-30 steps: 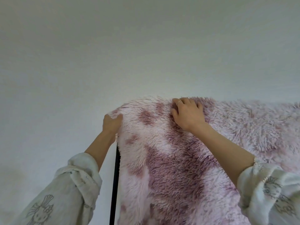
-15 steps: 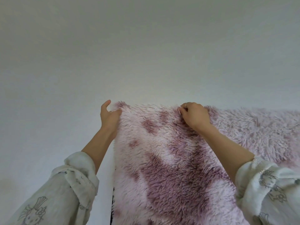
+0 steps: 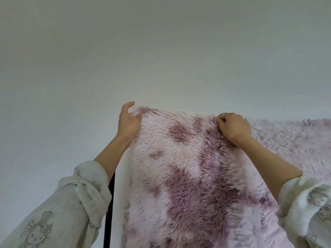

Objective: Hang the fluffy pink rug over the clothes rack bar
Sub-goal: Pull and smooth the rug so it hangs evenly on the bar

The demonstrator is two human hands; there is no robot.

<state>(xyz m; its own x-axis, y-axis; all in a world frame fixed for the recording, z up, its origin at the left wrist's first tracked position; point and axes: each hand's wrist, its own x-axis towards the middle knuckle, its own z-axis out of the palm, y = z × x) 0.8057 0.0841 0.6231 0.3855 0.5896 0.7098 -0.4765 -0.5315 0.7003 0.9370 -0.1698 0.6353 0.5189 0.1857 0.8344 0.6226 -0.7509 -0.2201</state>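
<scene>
Left hand (image 3: 127,122) at the rug's upper left corner, thumb pressed into the fluff at the edge, index finger lifted clear and curling above; remaining fingers hidden behind the fabric, presumably pinching the corner. Higher than a second ago, when tucked low against the edge beside the pole. Pale sleeve (image 3: 71,208) with cartoon print below. Dark rack upright (image 3: 109,212) just left of the rug, less of it showing than before, partly behind the forearm. White backing strip (image 3: 121,185) of the rug turned out along the left edge, unseen earlier. Fluffy pink rug (image 3: 188,176) draped from a top fold, hanging near and spreading far right; bar itself hidden beneath. Right hand (image 3: 232,127), ring on one finger, clenched on a tuft at the top fold, fingers now bunched rather than laid flat as before.
</scene>
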